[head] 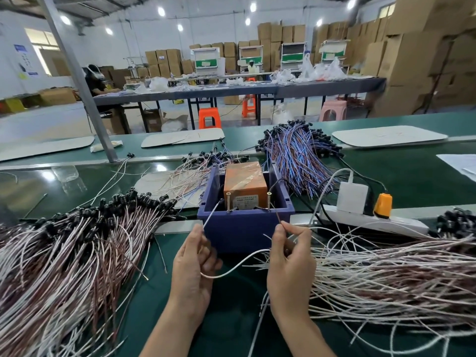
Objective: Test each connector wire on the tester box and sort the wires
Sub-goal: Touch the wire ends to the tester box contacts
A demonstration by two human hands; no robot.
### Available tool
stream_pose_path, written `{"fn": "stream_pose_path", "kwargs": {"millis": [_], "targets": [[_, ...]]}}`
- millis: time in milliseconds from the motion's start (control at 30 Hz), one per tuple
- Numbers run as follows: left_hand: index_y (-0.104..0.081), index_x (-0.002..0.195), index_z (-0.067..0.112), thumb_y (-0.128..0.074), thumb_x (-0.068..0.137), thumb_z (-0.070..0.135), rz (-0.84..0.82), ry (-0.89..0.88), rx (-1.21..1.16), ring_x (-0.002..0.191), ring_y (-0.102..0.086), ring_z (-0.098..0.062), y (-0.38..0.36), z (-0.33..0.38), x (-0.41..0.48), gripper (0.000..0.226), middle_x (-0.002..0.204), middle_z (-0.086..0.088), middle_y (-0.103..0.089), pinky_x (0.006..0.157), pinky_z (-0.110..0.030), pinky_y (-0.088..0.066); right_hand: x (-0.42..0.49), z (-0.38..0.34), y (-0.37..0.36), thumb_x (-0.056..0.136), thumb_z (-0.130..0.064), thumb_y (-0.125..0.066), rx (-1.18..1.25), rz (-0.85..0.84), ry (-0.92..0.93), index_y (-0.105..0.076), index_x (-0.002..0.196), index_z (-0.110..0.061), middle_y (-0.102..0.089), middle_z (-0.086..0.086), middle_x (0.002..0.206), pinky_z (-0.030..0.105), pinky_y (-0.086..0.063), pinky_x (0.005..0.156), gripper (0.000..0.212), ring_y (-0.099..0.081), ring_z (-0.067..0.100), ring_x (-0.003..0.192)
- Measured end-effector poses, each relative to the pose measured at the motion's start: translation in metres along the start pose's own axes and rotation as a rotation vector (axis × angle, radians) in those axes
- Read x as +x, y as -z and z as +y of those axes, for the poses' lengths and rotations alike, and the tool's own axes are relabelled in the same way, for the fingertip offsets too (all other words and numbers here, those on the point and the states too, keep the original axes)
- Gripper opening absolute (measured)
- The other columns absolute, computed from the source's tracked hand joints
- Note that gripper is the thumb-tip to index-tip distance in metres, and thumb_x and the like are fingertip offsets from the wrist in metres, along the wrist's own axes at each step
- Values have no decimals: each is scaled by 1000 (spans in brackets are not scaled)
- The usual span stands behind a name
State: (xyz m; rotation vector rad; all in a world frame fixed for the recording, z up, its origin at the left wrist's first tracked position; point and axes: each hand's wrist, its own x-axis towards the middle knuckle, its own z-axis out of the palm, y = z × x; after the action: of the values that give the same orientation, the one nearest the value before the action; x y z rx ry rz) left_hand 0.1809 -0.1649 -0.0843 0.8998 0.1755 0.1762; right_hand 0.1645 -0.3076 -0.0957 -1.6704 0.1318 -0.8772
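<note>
The tester box (pixel 244 225) is a blue plastic bin holding an orange unit (pixel 244 188), with two brass screw posts (pixel 228 200) standing at its front rim. My left hand (pixel 192 269) pinches a white wire lead (pixel 211 216) whose tip points at the left post. My right hand (pixel 291 264) pinches a brown lead (pixel 279 217) just below the right post (pixel 269 200). A white wire loop (pixel 231 269) hangs between both hands. A large pile of white and brown wires (pixel 77 253) lies on the left, and another pile (pixel 391 274) lies on the right.
A bundle of blue and brown wires (pixel 296 155) lies behind the box, with a thinner scatter (pixel 190 173) to its left. A white power strip (pixel 373 220) with a white adapter and an orange plug sits right of the box. A grey post (pixel 85 99) rises at back left.
</note>
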Motion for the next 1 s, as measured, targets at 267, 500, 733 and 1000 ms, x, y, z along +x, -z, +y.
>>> {"fn": "stream_pose_path", "kwargs": {"millis": [267, 500, 733, 1000], "targets": [[-61, 55, 26, -77, 69, 46, -34, 18, 4, 40, -32, -7, -2, 0, 0, 29, 52, 8, -34, 40, -22, -36, 0, 1, -1, 95, -57, -44, 15, -8, -6, -50, 99, -45, -64, -14, 68, 10, -40, 54, 14, -60, -1, 63], [-58, 60, 24, -76, 71, 45, -85, 24, 11, 41, -31, -9, -3, 0, -3, 30, 55, 5, -32, 41, -23, -34, -1, -4, 2, 95, -55, -45, 9, -31, -6, -49, 98, -48, -66, -30, 83, 11, -39, 53, 9, -62, 3, 61], [-55, 60, 24, -75, 72, 43, -104, 27, 17, 41, -30, -8, -5, 1, -5, 31, 54, 6, -30, 41, -23, -33, -2, -7, 3, 94, -57, -45, 9, -43, -19, -50, 97, -50, -67, -30, 84, 12, -40, 52, 10, -62, 4, 59], [-52, 60, 24, -73, 75, 40, -124, 40, 13, 40, -29, -8, -5, 0, -4, 30, 55, 5, -29, 41, -23, -34, -2, -7, 3, 94, -58, -45, 31, -51, -22, -51, 97, -48, -65, -27, 73, 11, -37, 49, 12, -57, 5, 52]]}}
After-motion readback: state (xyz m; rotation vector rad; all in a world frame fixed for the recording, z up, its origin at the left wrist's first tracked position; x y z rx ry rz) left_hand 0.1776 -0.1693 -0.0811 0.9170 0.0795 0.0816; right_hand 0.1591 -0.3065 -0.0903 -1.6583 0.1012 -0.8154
